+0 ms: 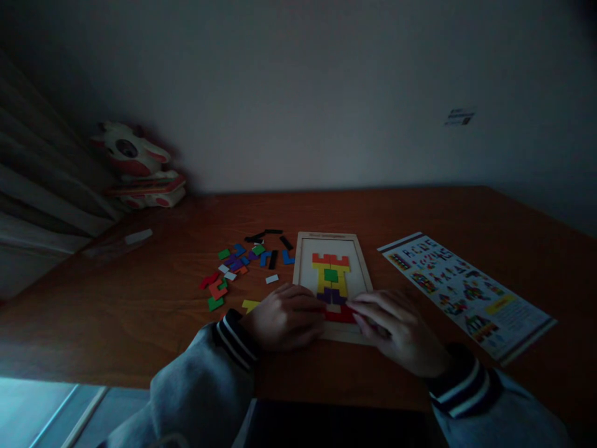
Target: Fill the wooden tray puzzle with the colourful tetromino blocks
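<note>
A wooden puzzle board with a pale rim lies in front of me. Flat coloured pieces on it form a tower shape: orange-red on top, then yellow around a green piece, purple pieces below, and red at the base. My left hand rests over the board's lower left edge, fingers bent and pressed together; whatever is under the fingertips is hidden. From the right, my right hand has thumb and fingers closed at the red puzzle piece by the tower's lower right corner.
Several loose pieces, such as a green piece and a black strip, lie scattered left of the board. A printed pattern sheet lies to the right. A cow-shaped toy keyboard stands at the back left, near a curtain.
</note>
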The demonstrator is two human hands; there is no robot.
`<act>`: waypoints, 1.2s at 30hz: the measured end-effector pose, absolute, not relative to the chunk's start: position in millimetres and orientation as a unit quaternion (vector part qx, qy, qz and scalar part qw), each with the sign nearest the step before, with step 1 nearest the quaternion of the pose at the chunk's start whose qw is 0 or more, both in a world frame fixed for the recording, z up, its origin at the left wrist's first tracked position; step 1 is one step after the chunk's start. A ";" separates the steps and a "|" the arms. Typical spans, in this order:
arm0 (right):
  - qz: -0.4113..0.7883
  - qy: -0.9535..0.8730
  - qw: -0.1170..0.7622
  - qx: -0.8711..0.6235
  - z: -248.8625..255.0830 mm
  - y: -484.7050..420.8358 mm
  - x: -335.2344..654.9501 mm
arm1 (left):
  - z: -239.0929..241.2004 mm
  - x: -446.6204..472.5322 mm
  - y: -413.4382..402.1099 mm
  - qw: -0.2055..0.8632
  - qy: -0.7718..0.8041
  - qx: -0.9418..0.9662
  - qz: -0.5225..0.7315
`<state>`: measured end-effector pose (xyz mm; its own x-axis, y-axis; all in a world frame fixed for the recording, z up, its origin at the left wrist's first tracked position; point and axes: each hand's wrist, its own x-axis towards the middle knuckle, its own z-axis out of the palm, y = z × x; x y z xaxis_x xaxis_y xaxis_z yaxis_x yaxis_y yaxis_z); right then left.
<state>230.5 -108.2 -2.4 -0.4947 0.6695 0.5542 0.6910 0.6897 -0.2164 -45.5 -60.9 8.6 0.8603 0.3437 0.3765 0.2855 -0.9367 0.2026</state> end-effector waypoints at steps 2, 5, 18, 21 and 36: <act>-0.009 -0.842 0.328 -0.428 -3.8 -107.4 232.1 | 7.0 -45.7 -60.1 0.066 0.191 0.955 0.217; 0.030 -0.817 0.345 -0.461 -4.0 -104.7 230.8 | 6.9 -45.4 -59.4 0.065 0.225 0.947 0.221; 0.161 -0.764 0.350 -0.517 -10.4 -69.4 215.2 | 17.5 -42.4 -59.3 0.108 0.240 0.947 0.184; 0.149 -0.769 0.347 -0.515 -14.0 -63.6 214.2 | 18.9 -42.6 -59.4 0.115 0.245 0.945 0.181; 0.027 -0.829 0.268 -0.490 0.8 -85.9 206.8 | 15.1 -40.1 -61.3 0.119 0.203 0.954 0.185</act>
<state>206.8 -85.9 0.8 -0.3760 0.8271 0.4177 0.7983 0.5180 -0.3072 -40.1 -61.3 15.1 0.8494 0.4313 0.3042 0.3433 -0.8893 0.3021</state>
